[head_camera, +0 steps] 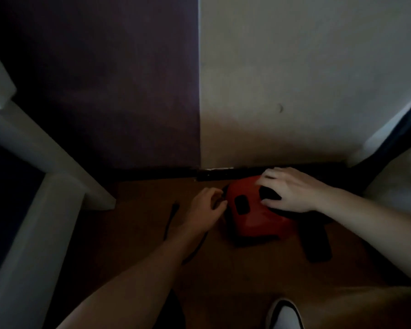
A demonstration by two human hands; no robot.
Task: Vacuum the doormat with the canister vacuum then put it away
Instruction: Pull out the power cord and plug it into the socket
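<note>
The red vacuum [254, 210] sits in the lower middle of the frame, close against the dark skirting board [152, 173] and the wall [294, 91] behind it, so we find no way round its far side. Left of it we have bare brown floor [140, 191], crossed by a black cord [170, 222] and closed off further left by white furniture legs [57, 162]. Just right of the vacuum a black part [316, 241] lies on the floor, and a white panel [394, 162] blocks the right edge. Toward the bottom edge the floor stays open up to a shoe [285, 314]
</note>
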